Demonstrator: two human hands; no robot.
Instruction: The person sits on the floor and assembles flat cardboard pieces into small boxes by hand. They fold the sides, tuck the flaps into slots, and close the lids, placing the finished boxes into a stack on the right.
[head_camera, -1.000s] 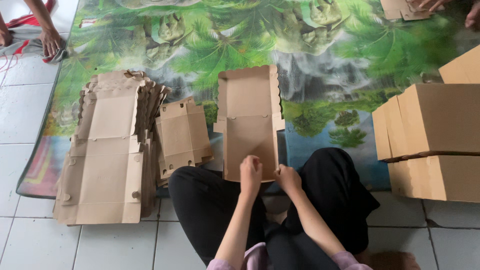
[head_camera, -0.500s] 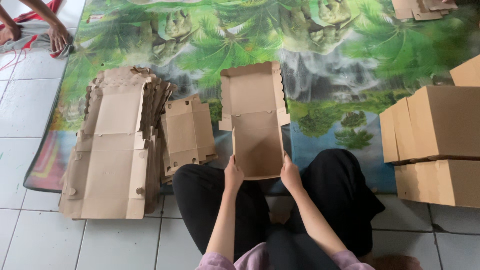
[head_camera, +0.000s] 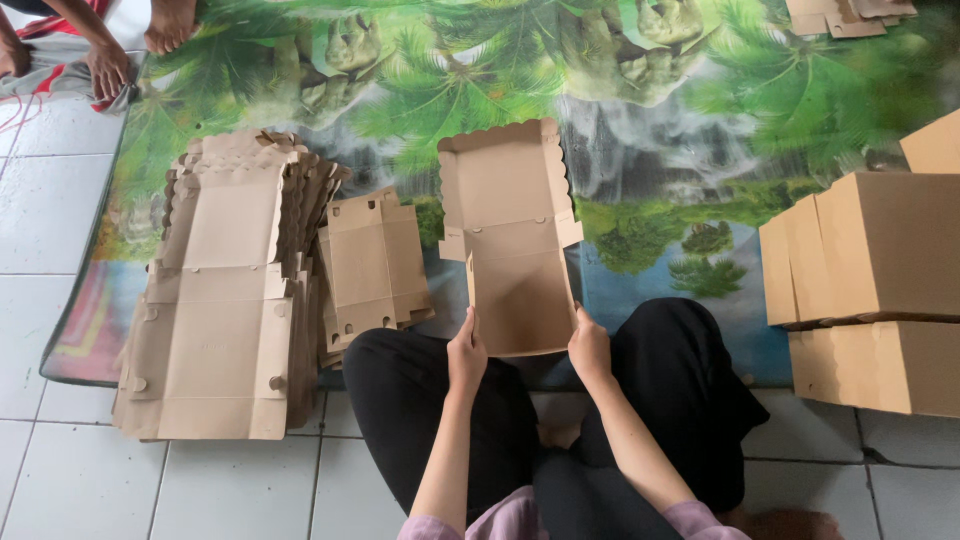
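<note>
The left hand (head_camera: 466, 352) and right hand (head_camera: 589, 348) each pinch a side flap of the half-folded cardboard box (head_camera: 510, 240), which lies on the mat (head_camera: 650, 130) before the knees, raising its walls.

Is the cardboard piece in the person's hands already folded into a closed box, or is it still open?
Still open. The cardboard box blank lies mostly spread out, only its side flaps raised, with left hand and right hand at its near edge.
</note>
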